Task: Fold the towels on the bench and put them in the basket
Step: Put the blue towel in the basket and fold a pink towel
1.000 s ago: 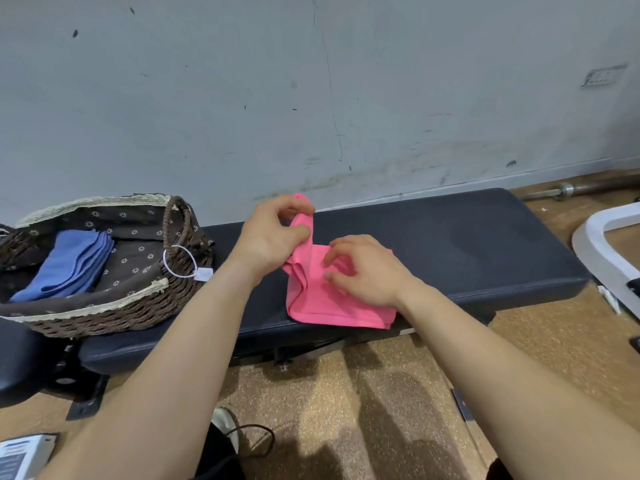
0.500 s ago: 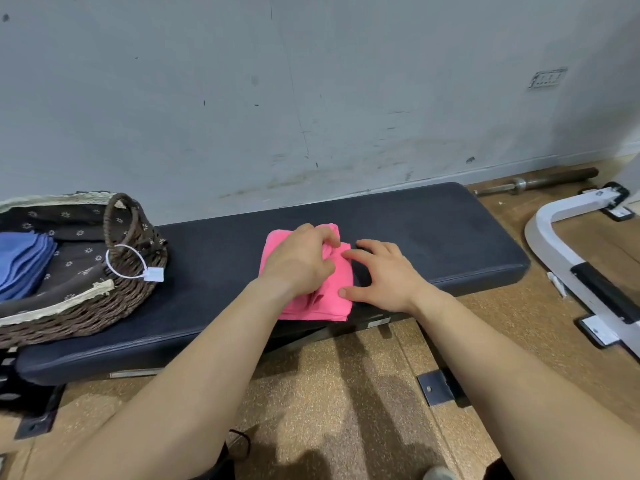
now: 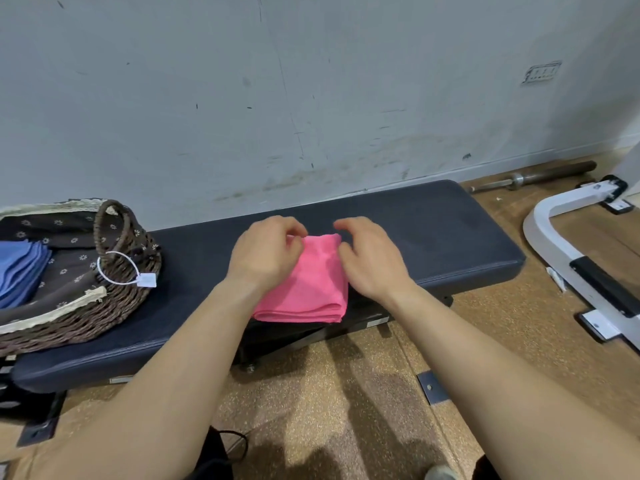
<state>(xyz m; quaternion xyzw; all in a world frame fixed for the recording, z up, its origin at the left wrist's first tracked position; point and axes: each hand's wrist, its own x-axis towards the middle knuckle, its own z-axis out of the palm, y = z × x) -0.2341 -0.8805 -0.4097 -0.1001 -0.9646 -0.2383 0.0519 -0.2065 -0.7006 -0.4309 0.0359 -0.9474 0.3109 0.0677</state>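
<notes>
A pink towel [image 3: 308,282] lies folded into a small rectangle on the dark padded bench [image 3: 433,230], near its front edge. My left hand [image 3: 266,254] sits over the towel's far left corner and its curled fingertips pinch that corner. My right hand [image 3: 370,258] hovers at the far right corner with fingers loosely curled; its thumb touches the towel's right edge. A wicker basket [image 3: 114,306] with a dark flowered lining stands on the bench's left end. Folded blue towels [image 3: 17,271] lie inside it.
A grey wall runs right behind the bench. On the cork floor to the right stand a white metal frame [image 3: 554,244] and, by the wall, a steel bar [image 3: 540,174]. A white tag [image 3: 147,280] hangs from the basket handle. A black cable [image 3: 235,445] lies by my feet.
The left hand laid the raised flap down, so the towel is folded smaller. Both hands then moved to its far corners; the right hand lifted off the bench.
</notes>
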